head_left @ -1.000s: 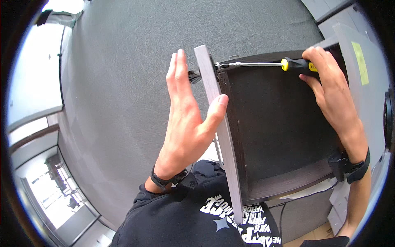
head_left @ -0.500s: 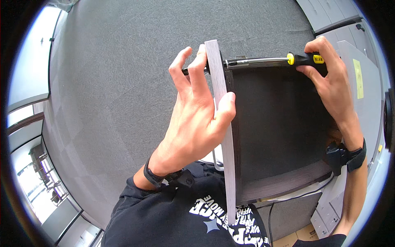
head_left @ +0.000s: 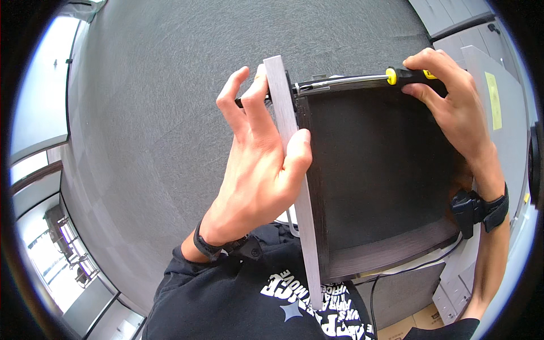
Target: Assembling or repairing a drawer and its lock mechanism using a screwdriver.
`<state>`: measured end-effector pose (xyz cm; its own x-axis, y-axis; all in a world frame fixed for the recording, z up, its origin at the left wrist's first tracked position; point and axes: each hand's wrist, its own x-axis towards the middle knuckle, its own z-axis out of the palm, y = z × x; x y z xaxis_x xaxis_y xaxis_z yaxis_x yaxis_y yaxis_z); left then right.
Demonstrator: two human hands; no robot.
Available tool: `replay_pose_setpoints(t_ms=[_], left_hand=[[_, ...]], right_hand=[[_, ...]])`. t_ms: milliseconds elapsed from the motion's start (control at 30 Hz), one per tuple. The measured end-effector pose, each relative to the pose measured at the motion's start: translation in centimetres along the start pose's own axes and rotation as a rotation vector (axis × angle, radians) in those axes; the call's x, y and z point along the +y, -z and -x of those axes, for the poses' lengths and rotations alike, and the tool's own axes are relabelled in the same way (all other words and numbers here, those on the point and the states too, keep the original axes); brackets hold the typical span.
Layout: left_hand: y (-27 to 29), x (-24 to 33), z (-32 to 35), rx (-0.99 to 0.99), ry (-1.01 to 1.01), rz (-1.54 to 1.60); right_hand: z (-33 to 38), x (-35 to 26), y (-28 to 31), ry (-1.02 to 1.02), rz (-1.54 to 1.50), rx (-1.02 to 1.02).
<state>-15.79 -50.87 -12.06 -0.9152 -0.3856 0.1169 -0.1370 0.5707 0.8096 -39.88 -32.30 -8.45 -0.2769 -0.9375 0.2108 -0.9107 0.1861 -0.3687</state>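
Drawer (head_left: 379, 181) between hands, left hand (head_left: 258, 164) gripping front panel (head_left: 289, 170), right hand (head_left: 453, 107) on screwdriver (head_left: 351, 83)

Person, head-camera view, 2 bare hands. Left hand (head_left: 258, 170): forearm bare, narrow black band (head_left: 207, 247) at the wrist. Right hand (head_left: 453, 107): forearm bare, wider black strap (head_left: 481, 207) at the wrist carrying a chunky black block (kind unclear). Torso: black T-shirt (head_left: 238, 300), short sleeves, white printed lettering and a star shape across the chest.
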Motion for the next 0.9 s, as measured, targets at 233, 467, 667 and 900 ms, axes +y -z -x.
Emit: replay_pose_setpoints(t_ms=[233,467,667,900], left_hand=[[0.4,0.1,0.3,-0.030,-0.020,-0.118],[0.5,0.4,0.0,-0.021,0.038,0.000],[0.5,-0.9,0.3,-0.072,0.045,-0.064],[0.0,-0.6,0.3,-0.069,0.042,-0.039]], right_hand=[[0.1,-0.4,0.0,0.002,-0.007,-0.054],[0.1,-1.0,-0.5,0.019,0.392,0.002],[-0.5,-2.3,-2.9,0.035,0.620,0.081],[-1.3,-1.9,-2.7,0.004,0.593,0.034]])
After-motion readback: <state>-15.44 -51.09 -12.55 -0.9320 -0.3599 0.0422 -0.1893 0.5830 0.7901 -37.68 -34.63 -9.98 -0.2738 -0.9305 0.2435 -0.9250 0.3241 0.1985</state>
